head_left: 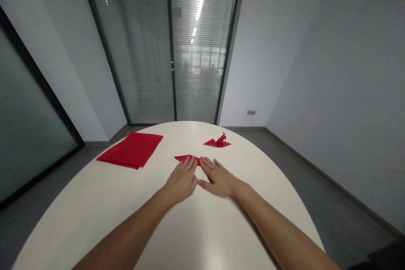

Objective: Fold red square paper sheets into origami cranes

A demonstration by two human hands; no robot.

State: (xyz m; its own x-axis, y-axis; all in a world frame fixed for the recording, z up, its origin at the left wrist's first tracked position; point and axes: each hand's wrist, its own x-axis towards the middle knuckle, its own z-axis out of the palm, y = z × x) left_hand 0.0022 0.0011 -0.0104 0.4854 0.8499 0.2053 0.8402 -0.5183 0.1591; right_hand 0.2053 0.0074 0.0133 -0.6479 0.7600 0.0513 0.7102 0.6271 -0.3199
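Note:
A narrow piece of folded red paper point(182, 158) lies flat on the white table, its pointed end toward the left. My left hand point(182, 178) rests on it with the fingers stretched out and pressing down. Beside it my right hand point(219, 176) lies flat too, fingertips on the paper's right part and the thumb spread toward the left hand. Both hands hide much of the paper's near side and right end. Beyond my right hand stands a finished red paper crane point(218, 141) with its wings spread.
A stack of red paper sheets point(133, 149) lies at the left of the round white table point(158, 228). Past the table's far edge are a glass partition with blinds point(148, 71) and a white wall with a small socket plate point(251, 112).

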